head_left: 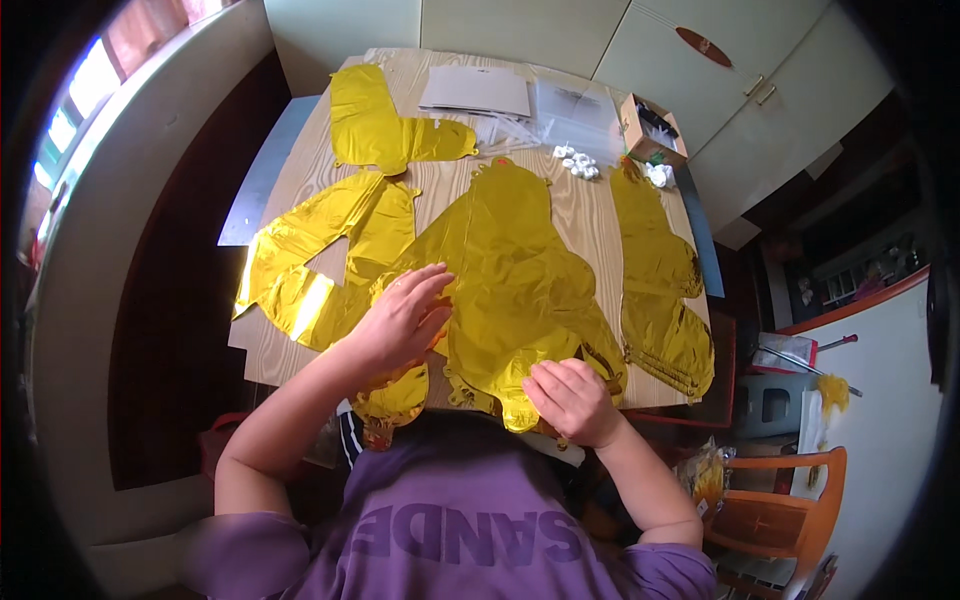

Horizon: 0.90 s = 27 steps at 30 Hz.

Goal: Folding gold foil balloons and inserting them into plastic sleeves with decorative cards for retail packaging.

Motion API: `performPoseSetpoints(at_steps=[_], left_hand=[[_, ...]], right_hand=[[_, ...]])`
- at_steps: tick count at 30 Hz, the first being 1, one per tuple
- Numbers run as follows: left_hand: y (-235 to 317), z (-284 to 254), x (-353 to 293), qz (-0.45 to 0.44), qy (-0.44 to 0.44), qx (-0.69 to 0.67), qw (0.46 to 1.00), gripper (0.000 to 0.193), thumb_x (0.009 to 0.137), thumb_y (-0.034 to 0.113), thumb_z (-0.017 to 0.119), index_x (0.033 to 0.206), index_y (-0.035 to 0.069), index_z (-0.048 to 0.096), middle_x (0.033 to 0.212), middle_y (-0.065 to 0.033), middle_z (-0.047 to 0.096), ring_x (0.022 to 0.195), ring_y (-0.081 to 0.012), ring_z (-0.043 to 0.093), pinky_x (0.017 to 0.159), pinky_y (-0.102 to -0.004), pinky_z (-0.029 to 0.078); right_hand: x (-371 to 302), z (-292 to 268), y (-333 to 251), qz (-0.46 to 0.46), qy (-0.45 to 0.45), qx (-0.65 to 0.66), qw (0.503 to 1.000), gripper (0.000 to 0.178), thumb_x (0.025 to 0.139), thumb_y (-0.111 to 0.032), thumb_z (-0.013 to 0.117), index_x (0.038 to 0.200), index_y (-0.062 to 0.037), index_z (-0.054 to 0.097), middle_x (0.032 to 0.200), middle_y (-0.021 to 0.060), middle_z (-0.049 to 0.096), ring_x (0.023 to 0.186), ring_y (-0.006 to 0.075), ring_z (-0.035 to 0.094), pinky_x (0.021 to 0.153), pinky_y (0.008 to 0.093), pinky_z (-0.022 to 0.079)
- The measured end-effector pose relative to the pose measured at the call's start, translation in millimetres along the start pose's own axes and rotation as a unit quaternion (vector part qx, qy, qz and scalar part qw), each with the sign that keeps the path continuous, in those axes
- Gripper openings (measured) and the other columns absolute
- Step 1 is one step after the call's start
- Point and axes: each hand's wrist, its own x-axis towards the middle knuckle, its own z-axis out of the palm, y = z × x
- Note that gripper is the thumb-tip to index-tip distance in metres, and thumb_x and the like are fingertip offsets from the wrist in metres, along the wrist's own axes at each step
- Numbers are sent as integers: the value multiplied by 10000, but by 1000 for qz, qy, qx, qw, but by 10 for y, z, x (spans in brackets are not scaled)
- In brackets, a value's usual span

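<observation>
Flat, uninflated gold foil balloons lie over the wood-grain table. My right hand is closed at the near edge of the large middle foil balloon, its fingertips pinching the foil. My left hand is over the left side of the same balloon, fingers stretched out and slightly apart, gripping nothing I can see. Close to it, a foil balloon with an angular gap spreads to the left. Crumpled foil hangs past the table's near edge below my left wrist.
An angled foil balloon lies at the far left, and a rounded one along the right. At the back are grey cardboard sheets, clear plastic sleeves, small white pieces and a small box. A wooden chair stands at right.
</observation>
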Motion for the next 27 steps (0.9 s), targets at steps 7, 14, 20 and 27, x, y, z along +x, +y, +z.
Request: performPoseSetpoints(at_steps=[7,14,20,27], left_hand=[[-174,37,148,50,-5,51,997,416,940,199,677,1300,13,578,1349,-220,569,1268,-399,541,1059,-472,451],[-3,168,202,95,-66,80,990,467,903,222,712,1313,42,579,1413,-204,531,1367,-387,460,1138,-497,369],[-18,248,201,95,-95,76,988,478,874,242,727,1290,46,596,1401,-200,537,1366,-388,459,1141,-502,358],[-86,280,224,111,-96,71,987,467,853,185,712,1283,47,595,1381,-195,540,1354,-389,468,1143,-510,354]], right_hand=[[-88,-55,57,3,1,20,1000,236,870,-128,612,1061,-9,683,1072,144,685,988,287,661,854,403,524],[-226,-98,-69,19,-23,32,999,230,859,-139,630,1045,-23,699,1093,133,683,1028,281,648,874,409,514],[-190,-77,-190,30,-28,34,999,241,850,-140,621,1044,-24,705,1093,132,680,1032,278,646,886,413,510],[-355,-269,-349,71,-32,53,996,383,807,-326,683,1068,-46,691,1031,109,667,943,274,623,819,408,479]])
